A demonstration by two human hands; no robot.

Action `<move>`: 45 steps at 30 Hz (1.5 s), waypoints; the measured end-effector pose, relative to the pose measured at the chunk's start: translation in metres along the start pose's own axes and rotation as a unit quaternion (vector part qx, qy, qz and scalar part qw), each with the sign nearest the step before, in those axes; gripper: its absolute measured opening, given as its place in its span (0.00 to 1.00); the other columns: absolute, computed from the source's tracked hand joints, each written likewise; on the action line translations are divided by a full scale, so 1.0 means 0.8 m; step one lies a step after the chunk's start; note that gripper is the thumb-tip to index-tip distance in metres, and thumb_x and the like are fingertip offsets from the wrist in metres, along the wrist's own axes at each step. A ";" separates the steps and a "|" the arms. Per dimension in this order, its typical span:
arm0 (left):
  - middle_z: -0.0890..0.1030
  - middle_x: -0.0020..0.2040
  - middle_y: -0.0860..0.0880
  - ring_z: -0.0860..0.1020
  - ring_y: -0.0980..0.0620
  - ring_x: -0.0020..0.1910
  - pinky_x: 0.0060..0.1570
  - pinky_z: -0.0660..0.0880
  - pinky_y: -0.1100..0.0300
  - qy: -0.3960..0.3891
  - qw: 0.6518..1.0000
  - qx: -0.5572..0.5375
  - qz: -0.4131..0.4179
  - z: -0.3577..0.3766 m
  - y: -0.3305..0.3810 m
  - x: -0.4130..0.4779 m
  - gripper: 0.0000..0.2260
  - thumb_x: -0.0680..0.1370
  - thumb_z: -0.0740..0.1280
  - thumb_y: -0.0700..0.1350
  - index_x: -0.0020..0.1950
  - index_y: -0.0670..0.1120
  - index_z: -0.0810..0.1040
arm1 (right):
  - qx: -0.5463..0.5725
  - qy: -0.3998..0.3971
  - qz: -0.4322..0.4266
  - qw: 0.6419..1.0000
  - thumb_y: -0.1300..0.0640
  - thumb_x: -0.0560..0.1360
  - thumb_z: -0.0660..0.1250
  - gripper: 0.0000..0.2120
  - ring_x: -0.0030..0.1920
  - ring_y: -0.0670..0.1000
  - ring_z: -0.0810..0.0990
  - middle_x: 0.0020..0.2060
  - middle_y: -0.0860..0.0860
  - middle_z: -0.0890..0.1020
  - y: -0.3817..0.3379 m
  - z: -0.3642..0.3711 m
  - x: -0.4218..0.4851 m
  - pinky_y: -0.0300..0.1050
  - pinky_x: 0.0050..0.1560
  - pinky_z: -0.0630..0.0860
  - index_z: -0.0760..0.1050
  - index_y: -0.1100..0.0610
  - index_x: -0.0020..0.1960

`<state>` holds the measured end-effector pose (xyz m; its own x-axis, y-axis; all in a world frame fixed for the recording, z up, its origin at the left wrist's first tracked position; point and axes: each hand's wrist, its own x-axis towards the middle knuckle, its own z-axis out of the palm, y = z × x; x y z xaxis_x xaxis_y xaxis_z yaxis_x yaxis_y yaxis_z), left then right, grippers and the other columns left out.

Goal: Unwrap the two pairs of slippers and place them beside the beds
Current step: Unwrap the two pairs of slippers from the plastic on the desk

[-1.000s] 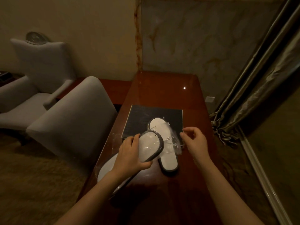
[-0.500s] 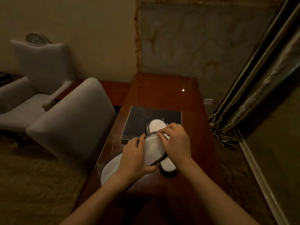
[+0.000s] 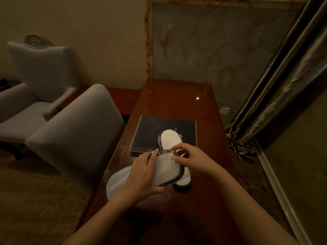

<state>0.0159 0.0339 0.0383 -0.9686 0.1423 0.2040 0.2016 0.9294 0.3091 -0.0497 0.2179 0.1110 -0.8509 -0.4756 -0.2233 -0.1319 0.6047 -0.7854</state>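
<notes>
A pair of white slippers with dark edging, still inside clear plastic wrap (image 3: pixel 166 170), is lifted slightly off the red-brown wooden desk (image 3: pixel 177 103). My left hand (image 3: pixel 143 175) grips this wrapped pair from the left side. My right hand (image 3: pixel 191 158) pinches the plastic at the pair's top edge. Under them lies another white slipper pair (image 3: pixel 169 138), flat on the desk, its far end resting on a black folder (image 3: pixel 152 133). No bed is in view.
A grey upholstered chair (image 3: pixel 74 138) stands close against the desk's left side, with a grey armchair (image 3: pixel 35 89) further left. Heavy curtains (image 3: pixel 274 96) hang on the right. A marble wall panel (image 3: pixel 221 50) is behind the desk. Carpet covers the floor at the left.
My right hand came in from the right of the slippers and took hold of the plastic at the wrapped pair's top. My left hand kept its grip and shifted only slightly.
</notes>
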 end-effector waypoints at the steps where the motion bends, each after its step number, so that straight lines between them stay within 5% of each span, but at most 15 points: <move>1: 0.65 0.69 0.47 0.67 0.49 0.65 0.63 0.60 0.59 0.002 1.000 0.006 0.007 0.002 0.003 0.001 0.50 0.60 0.65 0.68 0.75 0.48 0.53 | -0.003 0.007 0.003 1.000 0.54 0.74 0.66 0.16 0.46 0.43 0.77 0.51 0.47 0.77 0.002 0.004 0.002 0.31 0.34 0.74 0.71 0.51 0.61; 11: 0.62 0.71 0.46 0.64 0.48 0.67 0.66 0.63 0.55 -0.006 0.999 0.025 -0.020 -0.001 -0.027 -0.010 0.56 0.57 0.64 0.73 0.77 0.48 0.46 | 0.093 0.093 -0.029 0.991 0.54 0.72 0.69 0.15 0.41 0.46 0.81 0.46 0.51 0.79 -0.001 -0.039 -0.011 0.31 0.30 0.76 0.71 0.49 0.57; 16: 0.68 0.68 0.43 0.70 0.45 0.65 0.63 0.68 0.51 -0.012 0.998 0.062 0.018 0.003 -0.022 -0.009 0.55 0.57 0.66 0.72 0.75 0.45 0.52 | -0.105 0.025 0.014 0.994 0.51 0.71 0.70 0.14 0.42 0.47 0.78 0.45 0.48 0.76 0.001 -0.055 -0.007 0.34 0.34 0.74 0.68 0.51 0.51; 20: 0.75 0.62 0.43 0.77 0.45 0.57 0.58 0.74 0.52 -0.013 0.992 0.111 0.066 0.005 -0.005 -0.002 0.55 0.52 0.68 0.72 0.72 0.43 0.61 | -0.293 -0.113 0.040 0.948 0.49 0.71 0.69 0.15 0.45 0.48 0.76 0.47 0.49 0.77 -0.002 -0.037 0.010 0.36 0.39 0.73 0.74 0.53 0.55; 23: 0.73 0.64 0.43 0.74 0.44 0.61 0.62 0.71 0.50 -0.023 0.989 0.119 0.087 0.012 -0.005 0.003 0.55 0.54 0.69 0.70 0.73 0.42 0.60 | -0.349 -0.125 0.008 0.929 0.50 0.71 0.68 0.14 0.43 0.49 0.76 0.47 0.52 0.80 -0.004 -0.017 0.023 0.38 0.39 0.73 0.76 0.55 0.55; 26: 0.61 0.72 0.45 0.62 0.45 0.71 0.72 0.62 0.49 -0.056 0.992 0.089 0.067 0.018 -0.022 0.006 0.55 0.59 0.67 0.70 0.77 0.46 0.49 | -0.318 -0.124 -0.013 0.940 0.50 0.72 0.68 0.13 0.45 0.49 0.77 0.45 0.50 0.80 -0.003 -0.019 0.029 0.44 0.46 0.77 0.77 0.54 0.55; 29: 0.58 0.75 0.44 0.59 0.45 0.73 0.73 0.58 0.52 -0.087 0.992 0.081 0.042 0.024 -0.045 0.003 0.53 0.62 0.68 0.67 0.77 0.44 0.47 | -0.298 -0.117 -0.011 0.947 0.51 0.72 0.68 0.13 0.45 0.48 0.78 0.45 0.47 0.80 0.006 -0.040 0.025 0.42 0.47 0.76 0.77 0.52 0.55; 32: 0.63 0.74 0.41 0.64 0.44 0.72 0.71 0.63 0.52 -0.098 0.992 0.081 0.020 0.027 -0.068 -0.006 0.50 0.63 0.71 0.63 0.76 0.40 0.55 | -0.247 -0.091 -0.013 0.965 0.50 0.71 0.69 0.10 0.41 0.43 0.77 0.39 0.41 0.78 0.019 -0.072 0.015 0.37 0.41 0.72 0.77 0.49 0.52; 35: 0.80 0.59 0.38 0.81 0.41 0.56 0.52 0.79 0.52 -0.095 0.988 0.114 0.045 0.039 -0.078 -0.011 0.47 0.55 0.78 0.61 0.66 0.35 0.72 | -0.204 -0.063 -0.008 0.977 0.48 0.71 0.69 0.05 0.39 0.41 0.77 0.38 0.43 0.79 0.032 -0.101 0.007 0.35 0.37 0.71 0.76 0.44 0.46; 39: 0.82 0.54 0.37 0.84 0.41 0.50 0.43 0.81 0.53 -0.101 0.987 0.102 0.075 0.063 -0.076 -0.011 0.49 0.49 0.78 0.65 0.60 0.35 0.77 | -0.079 0.015 0.027 0.996 0.47 0.69 0.71 0.04 0.36 0.39 0.81 0.39 0.44 0.82 0.052 -0.124 0.001 0.30 0.31 0.76 0.76 0.41 0.41; 42: 0.75 0.65 0.39 0.77 0.44 0.62 0.58 0.77 0.55 -0.177 0.978 0.081 0.079 0.076 -0.075 -0.011 0.53 0.56 0.67 0.74 0.69 0.38 0.69 | -0.024 0.074 0.054 0.995 0.47 0.69 0.71 0.05 0.32 0.36 0.80 0.38 0.42 0.81 0.067 -0.126 0.004 0.29 0.25 0.72 0.75 0.40 0.39; 45: 0.58 0.77 0.50 0.54 0.52 0.76 0.75 0.56 0.54 -0.261 0.965 0.025 0.030 0.093 -0.074 -0.006 0.48 0.64 0.50 0.77 0.77 0.50 0.51 | 0.036 0.132 0.088 0.987 0.49 0.70 0.70 0.03 0.33 0.41 0.80 0.37 0.43 0.81 0.090 -0.116 0.014 0.32 0.26 0.71 0.76 0.44 0.41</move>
<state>-0.0020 0.0035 -0.0497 -0.8998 0.3356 -0.2788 0.2644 0.9277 0.2636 -0.1161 0.3154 0.1059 -0.9615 -0.1782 -0.2094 0.0582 0.6125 -0.7884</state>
